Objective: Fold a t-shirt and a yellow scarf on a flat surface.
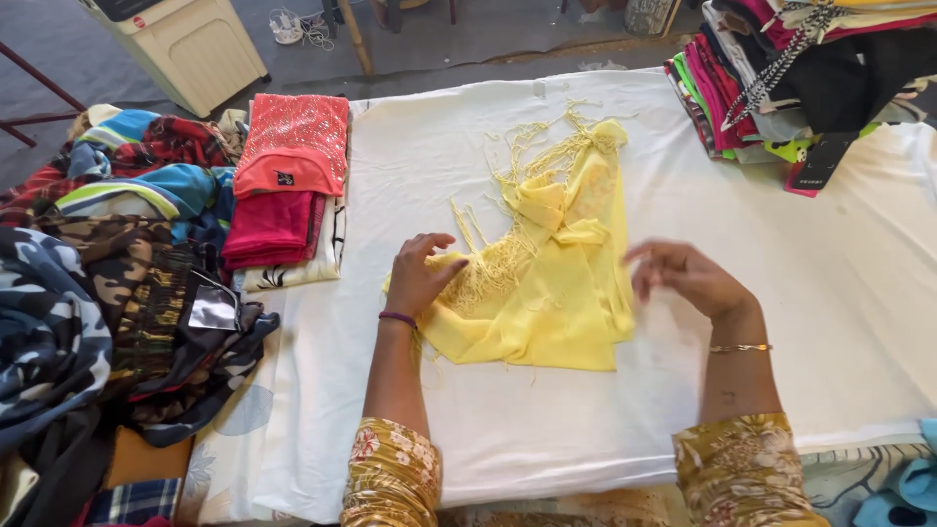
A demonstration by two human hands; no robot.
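Floral sleeves nearest; left hand (pixel 422 276) presses the half-folded, fringed yellow cloth scarf (pixel 549 278) mid-worktop, gripping nothing; right hand (pixel 688 276) hovers open beside it; folding remains unfinished.

- One yellow scarf (pixel 556 263), fringed.
- Two hands: left (pixel 422 275), right (pixel 686 276).
- Two wrist bands: one purple (pixel 397 317), one gold (pixel 739 347).
- One worktop (pixel 839 293), white-covered.
- Two folded stacks: red (pixel 288 185), mixed (pixel 781 78).
- One loose heap (pixel 107 283).

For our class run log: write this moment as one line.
left hand: resting on fringed yellow cloth scarf | right hand: open, beside scarf | surface: white cloth-covered table
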